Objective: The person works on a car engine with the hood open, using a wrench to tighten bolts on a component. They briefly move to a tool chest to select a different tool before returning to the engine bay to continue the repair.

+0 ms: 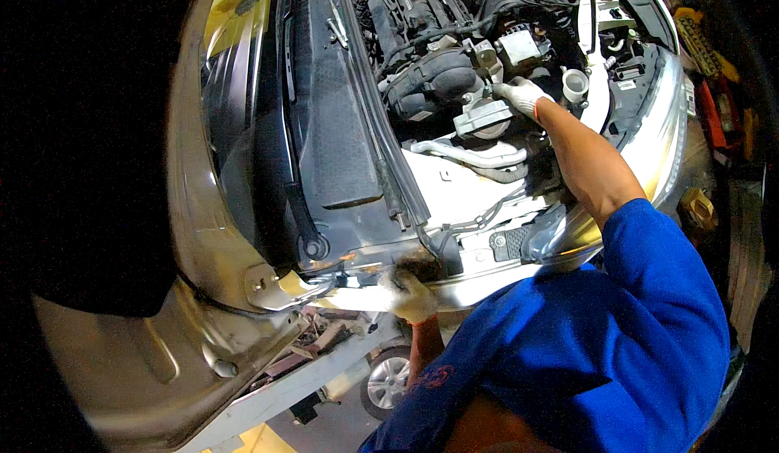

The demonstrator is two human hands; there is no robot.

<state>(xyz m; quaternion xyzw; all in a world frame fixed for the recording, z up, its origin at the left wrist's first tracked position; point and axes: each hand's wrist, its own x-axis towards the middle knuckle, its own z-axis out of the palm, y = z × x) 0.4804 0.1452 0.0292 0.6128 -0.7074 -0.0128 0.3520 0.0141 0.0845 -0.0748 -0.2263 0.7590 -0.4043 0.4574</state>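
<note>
My right hand (523, 96), in a white glove with an orange cuff, reaches into the engine bay. Its fingers are closed together at the metal fittings beside a silver-grey box-shaped part (483, 118); what they hold, if anything, I cannot make out. Left of it lies a ribbed black air duct (434, 79), and a white-rimmed filler neck (574, 85) stands to its right. Lower down, my gloved left hand (411, 297) is against the pale fender edge (475, 284), next to a dark patch at the cowl's end. Shadow and blur hide its fingers.
A black cowl panel (337, 128) with a wiper arm (304, 217) runs left of the engine. Silver pipes (475, 157) cross the bay. The headlight (657, 136) curves along the right. An open door (146, 355) and a wheel (388, 380) are at the lower left.
</note>
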